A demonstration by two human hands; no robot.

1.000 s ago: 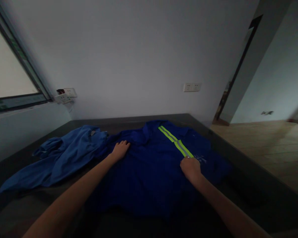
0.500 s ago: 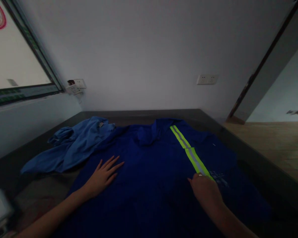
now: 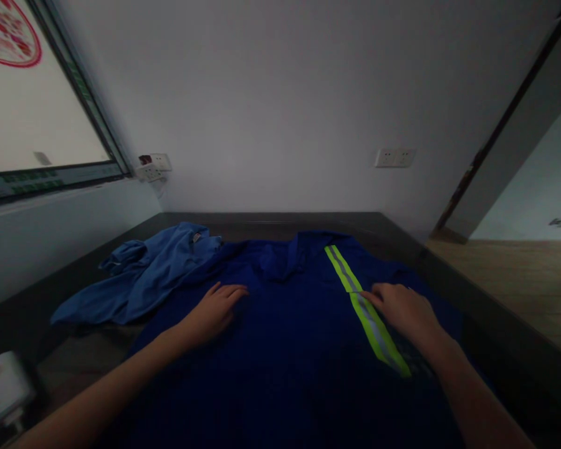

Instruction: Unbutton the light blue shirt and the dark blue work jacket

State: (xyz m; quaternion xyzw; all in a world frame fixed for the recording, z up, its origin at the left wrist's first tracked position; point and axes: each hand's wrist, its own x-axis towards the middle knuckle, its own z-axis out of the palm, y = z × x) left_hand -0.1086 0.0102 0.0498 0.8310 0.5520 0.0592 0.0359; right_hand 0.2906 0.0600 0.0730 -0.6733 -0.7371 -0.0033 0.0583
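Observation:
A dark blue work jacket (image 3: pixel 280 337) with a collar lies spread over the dark tabletop. Down its right side runs a yellow-green and grey reflective strip (image 3: pixel 376 327), broken by a step partway along. My left hand (image 3: pixel 217 308) is over the left half of the jacket, fingers stretched out and palm down; I cannot tell how firmly it touches. My right hand (image 3: pixel 404 305) is beside the strip, fingers curled, with its fingertips at the step in the strip, where they seem to pinch the cloth. The jacket's lower part fades into shadow.
A crumpled lighter blue garment (image 3: pixel 154 271) lies on the left of the dark table (image 3: pixel 271 218), against the jacket. A blurred white object (image 3: pixel 4 390) stands at the lower left. Behind the table is a wall with sockets (image 3: pixel 395 158); a window (image 3: pixel 42 112) is at left.
My right hand has moved up and away along the reflective strip to its step, uncovering the strip's lower end. My left hand has shifted slightly right, its fingers less spread.

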